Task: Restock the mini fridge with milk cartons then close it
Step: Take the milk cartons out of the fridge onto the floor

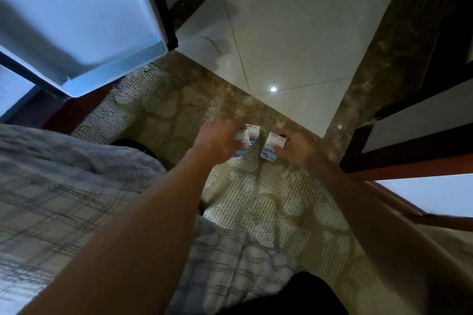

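Note:
Small white milk cartons with blue print stand on the patterned carpet. My left hand [217, 139] grips the top of a left carton [242, 144], and another carton [253, 133] stands just behind it. My right hand [298, 147] holds the right carton [272, 144] by its side. The mini fridge door [84, 20] hangs open at the upper left, its white inner liner facing me. The fridge interior is out of view.
White floor tiles [294, 33] with a brown marble border [384, 59] lie beyond the carpet [268, 199]. Dark wooden furniture [409, 140] stands at the right. My plaid shirt [64, 186] fills the lower left.

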Tool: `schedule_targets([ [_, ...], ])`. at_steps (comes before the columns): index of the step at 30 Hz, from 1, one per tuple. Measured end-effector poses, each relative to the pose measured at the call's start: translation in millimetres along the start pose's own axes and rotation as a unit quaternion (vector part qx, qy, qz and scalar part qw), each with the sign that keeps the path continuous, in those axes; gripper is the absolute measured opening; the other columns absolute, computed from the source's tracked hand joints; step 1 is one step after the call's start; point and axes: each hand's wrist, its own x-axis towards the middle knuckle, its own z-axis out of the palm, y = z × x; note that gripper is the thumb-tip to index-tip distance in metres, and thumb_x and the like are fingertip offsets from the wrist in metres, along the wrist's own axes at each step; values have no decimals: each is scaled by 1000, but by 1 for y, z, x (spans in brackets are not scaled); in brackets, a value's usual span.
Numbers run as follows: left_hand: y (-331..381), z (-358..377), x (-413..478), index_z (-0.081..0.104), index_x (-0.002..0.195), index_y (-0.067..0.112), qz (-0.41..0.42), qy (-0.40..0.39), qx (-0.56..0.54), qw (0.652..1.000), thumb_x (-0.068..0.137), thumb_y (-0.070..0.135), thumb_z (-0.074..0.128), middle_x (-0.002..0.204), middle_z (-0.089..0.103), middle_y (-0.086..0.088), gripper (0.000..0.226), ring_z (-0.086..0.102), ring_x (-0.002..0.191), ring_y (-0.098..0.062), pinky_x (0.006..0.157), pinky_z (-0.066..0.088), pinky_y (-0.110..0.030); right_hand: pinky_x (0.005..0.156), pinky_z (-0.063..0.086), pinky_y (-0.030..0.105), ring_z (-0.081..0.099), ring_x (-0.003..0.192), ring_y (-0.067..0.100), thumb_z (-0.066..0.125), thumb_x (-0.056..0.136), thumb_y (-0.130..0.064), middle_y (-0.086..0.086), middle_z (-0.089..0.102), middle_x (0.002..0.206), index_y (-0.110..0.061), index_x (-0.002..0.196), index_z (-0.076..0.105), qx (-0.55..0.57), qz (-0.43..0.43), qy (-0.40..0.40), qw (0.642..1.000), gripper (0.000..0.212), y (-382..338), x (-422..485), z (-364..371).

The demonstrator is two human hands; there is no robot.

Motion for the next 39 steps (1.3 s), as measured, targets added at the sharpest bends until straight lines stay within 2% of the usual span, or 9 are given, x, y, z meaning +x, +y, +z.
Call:
schedule_targets([
  [3,-9,2,0,61,120,34,-17,1,-6,1000,86,40,73,116,67,7,36,62,99,-19,73,41,-30,64,56,32,68,83,19,69,92,-15,8,73,107,-13,127,64,17,4,-36,999,36,10,1,30],
  [9,-15,6,-3,61,113,33,-32,-28,-5,999,86,36,73,111,67,5,30,62,96,-17,73,45,-31,64,42,27,63,85,15,68,87,-12,4,70,105,-17,115,70,2,1,-44,999,28,27,9,68],
  [14,-20,8,-3,60,114,32,-38,-57,-5,998,88,31,73,110,69,6,30,64,95,-17,80,52,-35,72,38,25,63,99,20,67,88,-20,3,65,114,-20,120,65,7,18,-38,999,32,47,13,91],
  [17,-18,7,-2,61,118,31,-39,-64,-24,997,87,29,73,113,69,4,33,64,98,-19,82,55,-37,78,51,33,62,106,24,68,82,-34,3,66,112,-28,120,63,8,11,-35,999,39,49,14,91],
  [20,-14,6,-2,61,121,28,-29,-66,-41,997,87,24,74,116,68,2,37,65,102,-20,85,55,-39,94,52,44,56,119,26,72,86,-24,5,63,125,-23,129,62,28,-17,-3,999,44,28,6,77],
  [22,-12,5,-2,62,120,27,-29,-68,-51,996,86,20,74,117,68,1,37,65,102,-20,85,56,-39,95,52,43,57,121,20,71,89,-16,1,62,131,-23,132,59,91,-49,2,995,46,5,1,65],
  [28,-11,2,-4,60,121,23,-28,-63,-56,996,85,15,71,113,69,-2,38,66,97,-22,81,56,-37,80,52,21,61,101,4,66,90,-9,-4,62,119,-20,140,54,188,-137,-16,973,52,-49,-9,47],
  [34,-13,-1,-5,53,112,17,-42,-57,-59,996,87,17,68,102,66,-7,30,65,87,-26,77,57,-44,81,59,28,68,98,10,72,90,-14,-2,65,117,-23,131,58,225,-123,-36,966,44,-56,-6,50],
  [39,-21,2,-11,43,135,15,-68,-115,-21,991,87,5,64,121,62,-12,53,63,104,-29,84,56,-42,74,59,30,69,87,7,74,86,-10,-4,68,106,-16,118,62,168,-109,-13,980,35,-53,0,61],
])
